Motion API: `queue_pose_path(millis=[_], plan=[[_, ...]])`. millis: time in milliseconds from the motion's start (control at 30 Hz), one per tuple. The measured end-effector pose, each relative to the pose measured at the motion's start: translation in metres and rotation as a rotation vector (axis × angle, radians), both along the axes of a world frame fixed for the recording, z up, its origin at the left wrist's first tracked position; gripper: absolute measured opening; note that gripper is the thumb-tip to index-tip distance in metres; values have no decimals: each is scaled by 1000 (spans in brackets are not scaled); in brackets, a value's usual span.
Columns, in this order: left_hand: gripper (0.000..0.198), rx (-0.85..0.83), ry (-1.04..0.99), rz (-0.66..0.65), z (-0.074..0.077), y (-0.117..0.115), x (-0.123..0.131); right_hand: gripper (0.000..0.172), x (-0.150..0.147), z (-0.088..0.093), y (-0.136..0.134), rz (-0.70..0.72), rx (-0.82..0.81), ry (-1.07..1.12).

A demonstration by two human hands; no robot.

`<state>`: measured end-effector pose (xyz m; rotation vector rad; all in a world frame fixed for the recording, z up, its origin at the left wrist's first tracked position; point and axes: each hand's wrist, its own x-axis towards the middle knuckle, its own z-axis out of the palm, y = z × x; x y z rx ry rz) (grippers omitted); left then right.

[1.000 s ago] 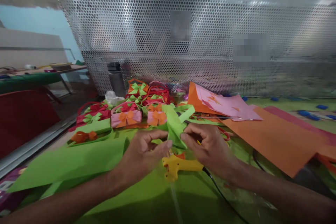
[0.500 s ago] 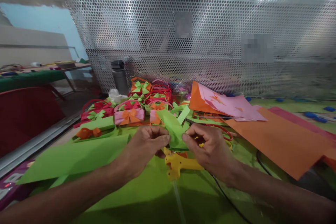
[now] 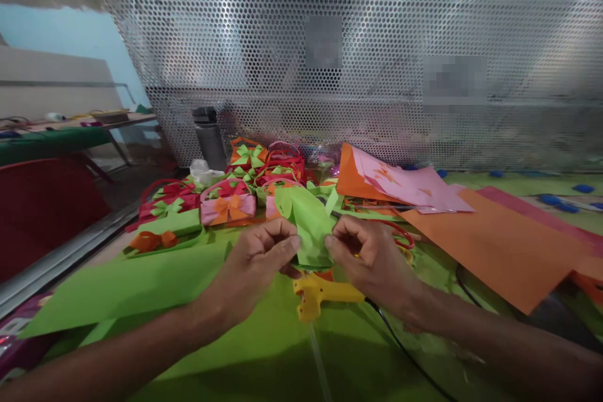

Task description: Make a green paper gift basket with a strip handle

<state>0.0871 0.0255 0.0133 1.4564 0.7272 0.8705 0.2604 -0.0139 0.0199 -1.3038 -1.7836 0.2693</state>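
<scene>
A folded piece of bright green felt-like sheet (image 3: 311, 226) is held up in the middle between my two hands. My left hand (image 3: 261, 264) pinches its left edge between thumb and fingers. On the other side, my right hand (image 3: 372, 260) is closed in a pinch on the right edge. Just below them lies a yellow glue gun (image 3: 330, 291), a clear glue stick poking out toward me and its black cord running to the right. Beyond the hands sit several small handbags with bows, among them a pink one with an orange bow (image 3: 228, 208).
Green sheets (image 3: 127, 289) lie at the left, with orange (image 3: 494, 245) and pink sheets (image 3: 414, 179) at the right. A grey bottle (image 3: 210, 138) stands at the back, before a perforated metal panel (image 3: 282, 81). Blue objects (image 3: 558, 202) lie far right.
The green piece has folded over, its upper end now bent and rounded rather than standing flat. Both hands keep their pinch on it. The whole view has shifted slightly.
</scene>
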Motion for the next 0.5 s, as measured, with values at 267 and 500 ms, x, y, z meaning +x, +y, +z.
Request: queue_pose_path(millis=[267, 500], plan=[[15, 191, 95, 38, 5, -3, -2, 31, 0, 0, 1, 64, -154, 62], [24, 245, 131, 15, 7, -8, -2, 33, -2, -1, 0, 16, -44, 58]])
